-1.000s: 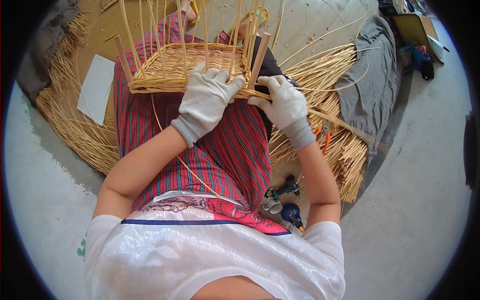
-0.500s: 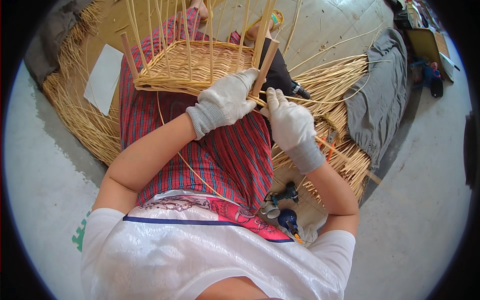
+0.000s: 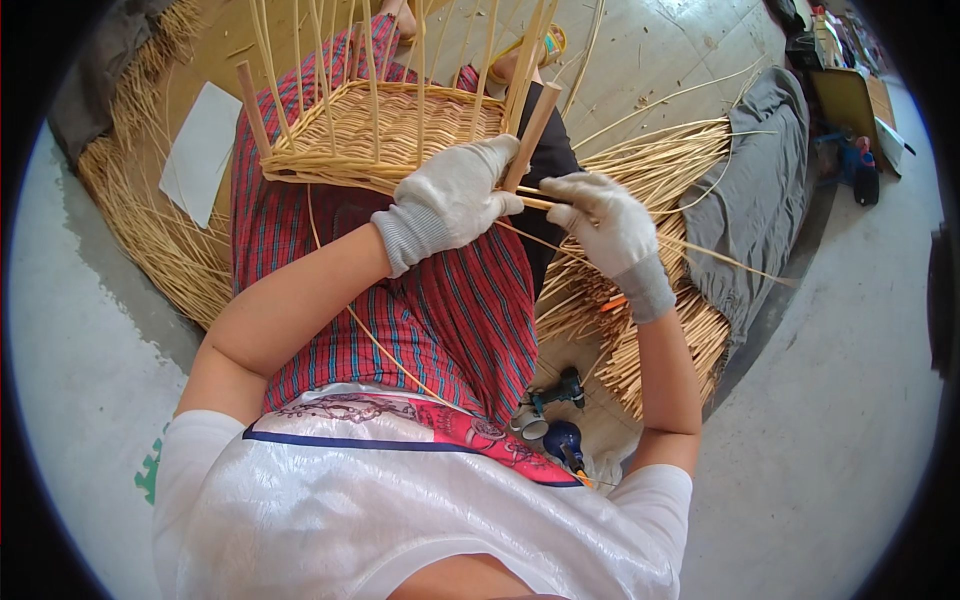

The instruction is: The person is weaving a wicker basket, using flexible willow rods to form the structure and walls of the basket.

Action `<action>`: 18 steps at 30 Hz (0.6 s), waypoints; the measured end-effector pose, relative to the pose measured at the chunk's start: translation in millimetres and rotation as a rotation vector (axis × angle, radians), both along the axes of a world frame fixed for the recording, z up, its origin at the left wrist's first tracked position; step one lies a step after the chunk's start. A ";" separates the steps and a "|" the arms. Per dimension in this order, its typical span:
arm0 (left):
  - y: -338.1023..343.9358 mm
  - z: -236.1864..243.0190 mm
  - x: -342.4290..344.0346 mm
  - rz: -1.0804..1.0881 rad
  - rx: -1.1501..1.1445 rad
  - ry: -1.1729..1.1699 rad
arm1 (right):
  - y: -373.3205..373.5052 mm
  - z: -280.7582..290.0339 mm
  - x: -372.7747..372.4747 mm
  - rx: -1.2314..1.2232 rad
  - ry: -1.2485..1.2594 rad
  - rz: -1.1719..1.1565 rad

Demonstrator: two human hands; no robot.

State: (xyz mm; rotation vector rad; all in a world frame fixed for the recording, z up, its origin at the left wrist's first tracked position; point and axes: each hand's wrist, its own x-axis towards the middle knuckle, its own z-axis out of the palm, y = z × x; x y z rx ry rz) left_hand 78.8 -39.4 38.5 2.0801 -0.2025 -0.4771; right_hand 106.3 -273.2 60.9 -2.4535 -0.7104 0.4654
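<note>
Right hand loosely closed about a cane strand

Left hand grips the wicker basket left of the right hand, by a wooden post; weaving seems in hand; the next move calls for a steady corner, taut strand.

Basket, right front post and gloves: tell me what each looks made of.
The basket is probably willow or rattan, slightly glossy tan: interlaced thin strands show. The right front post seems bare matte wood, a pale brown rod. The gloves are likely knitted fabric, matte off-white, given ribbed cuffs.
</note>
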 end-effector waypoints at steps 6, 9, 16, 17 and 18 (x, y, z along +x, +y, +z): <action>-11.2 -4.1 7.5 0.141 -0.097 0.094 | 25.7 -31.1 56.2 -0.242 -0.322 -0.153; -8.6 -0.3 12.6 0.121 -0.178 0.073 | 31.7 -55.9 80.6 0.125 -0.469 0.001; 56.5 69.5 -0.1 0.232 -0.228 0.097 | 61.7 8.6 -36.6 0.210 -0.606 0.263; 69.5 97.8 -7.2 0.267 -0.368 0.240 | 64.3 2.0 -56.5 0.352 -0.788 0.252; 84.2 113.8 -21.0 0.275 -0.395 0.294 | 68.6 -3.0 -59.6 0.375 -0.730 0.110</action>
